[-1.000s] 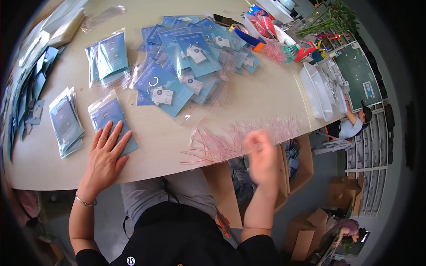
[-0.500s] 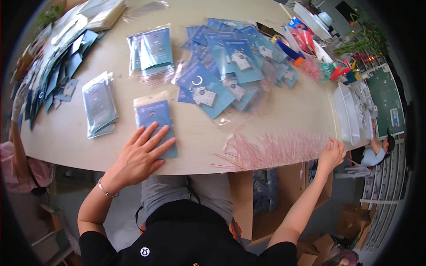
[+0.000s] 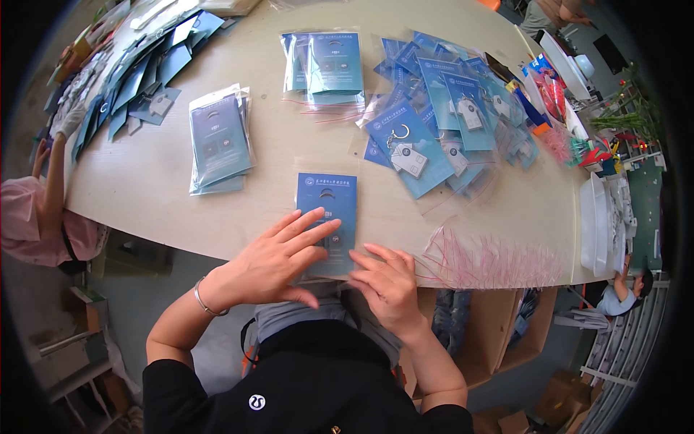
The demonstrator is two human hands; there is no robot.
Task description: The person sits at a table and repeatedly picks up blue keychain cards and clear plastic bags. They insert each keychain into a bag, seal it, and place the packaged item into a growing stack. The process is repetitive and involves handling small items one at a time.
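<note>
A blue printed card (image 3: 326, 189) with a curved slot near its top lies upright at the table's front edge, directly before me. My left hand (image 3: 278, 257) rests across its lower left part with fingers spread, covering some of the print. By the card's lower right corner is my right hand (image 3: 390, 286), its fingers bent and apart; I make out nothing in them. To the right of it lies a row of clear zip bags (image 3: 499, 257) with pink-red edges, fanned along the table edge.
Bagged blue cards lie in a left stack (image 3: 220, 145) and a back stack (image 3: 332, 65). White keychains on blue cards (image 3: 412, 148) form a heap at right. More blue cards (image 3: 141, 79) lie back left. White trays (image 3: 594, 224) line the right edge. Open cartons (image 3: 477, 347) stand below; other people sit at both sides.
My right hand has come left from the far end of the zip bags to the card's lower right corner. My left hand stays on the card. The whole view has shifted.
</note>
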